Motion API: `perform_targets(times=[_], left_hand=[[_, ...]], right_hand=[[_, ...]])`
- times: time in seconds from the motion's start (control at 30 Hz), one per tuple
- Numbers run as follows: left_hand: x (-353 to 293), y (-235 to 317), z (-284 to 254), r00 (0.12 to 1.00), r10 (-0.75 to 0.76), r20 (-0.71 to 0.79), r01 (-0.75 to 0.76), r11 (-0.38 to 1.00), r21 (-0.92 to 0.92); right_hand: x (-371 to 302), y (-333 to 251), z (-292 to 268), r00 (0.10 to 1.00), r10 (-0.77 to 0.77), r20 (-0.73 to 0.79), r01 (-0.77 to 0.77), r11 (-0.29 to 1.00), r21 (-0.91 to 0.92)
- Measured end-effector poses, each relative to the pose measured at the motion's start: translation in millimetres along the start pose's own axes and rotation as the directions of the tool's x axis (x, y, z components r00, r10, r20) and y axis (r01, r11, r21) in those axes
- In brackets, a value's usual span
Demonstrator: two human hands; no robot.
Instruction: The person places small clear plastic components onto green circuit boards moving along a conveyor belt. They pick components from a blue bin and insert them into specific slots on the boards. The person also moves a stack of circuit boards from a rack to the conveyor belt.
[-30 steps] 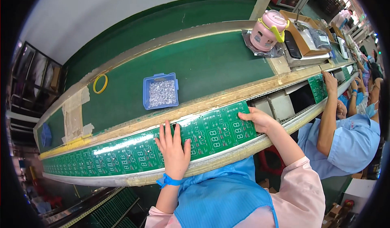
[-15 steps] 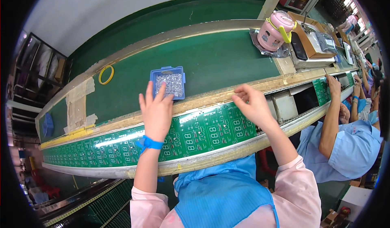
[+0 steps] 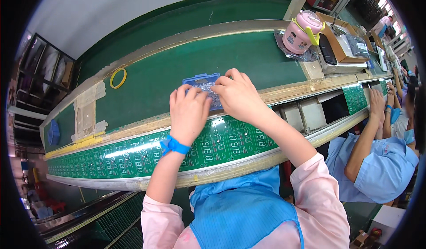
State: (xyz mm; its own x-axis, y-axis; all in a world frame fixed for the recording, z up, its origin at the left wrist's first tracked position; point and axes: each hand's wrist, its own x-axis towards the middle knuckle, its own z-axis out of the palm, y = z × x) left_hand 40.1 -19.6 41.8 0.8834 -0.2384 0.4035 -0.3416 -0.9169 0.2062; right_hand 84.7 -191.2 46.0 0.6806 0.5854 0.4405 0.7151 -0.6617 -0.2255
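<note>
A blue plastic tray (image 3: pixel 213 77) of small clear parts (image 3: pixel 205 87) sits on the green bench, just beyond the wooden rail. My left hand (image 3: pixel 190 111), with a blue band at the wrist, reaches over its near left side, fingers bent down at the parts. From the right, my right hand (image 3: pixel 239 96) dips curled fingers into the same tray. Both hands look closed at the fingertips, but what they hold is hidden. Below my hands runs a row of green circuit boards (image 3: pixel 233 140) with white digit outlines, lying edge to edge in the track.
A yellow tape ring (image 3: pixel 117 78) and a small blue bin (image 3: pixel 53 132) are at left. At right stand a pink lidded jug (image 3: pixel 302 34), a black phone (image 3: pixel 327 50) and a cardboard box (image 3: pixel 339 31). A co-worker in a blue shirt (image 3: pixel 377 162) sits along the line to the right.
Both hands have come together at the tray: the right moved left and away from me, the left slightly right. The tray has shifted right. The nearby co-worker's hand has moved off their board.
</note>
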Motion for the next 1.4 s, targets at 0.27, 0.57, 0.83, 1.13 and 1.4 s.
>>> perform_targets(times=[0.27, 0.57, 0.83, 1.13, 1.4], left_hand=[[23.2, -13.1, 28.1, 0.994, -0.092, 0.064, 0.085, 0.990, 0.109], [28.2, -24.2, 34.4, 0.998, -0.058, -0.002, 0.058, 0.987, 0.147], [31.0, -29.6, 33.3, 0.983, 0.008, -0.184, -0.009, 1.000, -0.008], [-7.5, 52.5, 12.9, 0.970, 0.164, -0.178, -0.236, 0.809, -0.538], [-30.3, 54.9, 57.1, 0.973, 0.108, 0.202, 0.112, 0.547, -0.829]], right_hand=[[20.4, 13.0, 28.8, 0.998, -0.005, 0.063, 0.017, 0.983, -0.183], [15.8, 16.9, 33.4, 0.988, 0.060, -0.145, -0.054, 0.997, 0.047], [7.4, 9.9, 5.8, 0.949, 0.296, -0.111, -0.193, 0.821, 0.538], [-101.2, 49.8, -20.3, 0.685, 0.650, 0.330, -0.508, 0.102, 0.855], [-133.4, 62.0, -9.6, 0.652, 0.669, 0.356, -0.469, -0.013, 0.883]])
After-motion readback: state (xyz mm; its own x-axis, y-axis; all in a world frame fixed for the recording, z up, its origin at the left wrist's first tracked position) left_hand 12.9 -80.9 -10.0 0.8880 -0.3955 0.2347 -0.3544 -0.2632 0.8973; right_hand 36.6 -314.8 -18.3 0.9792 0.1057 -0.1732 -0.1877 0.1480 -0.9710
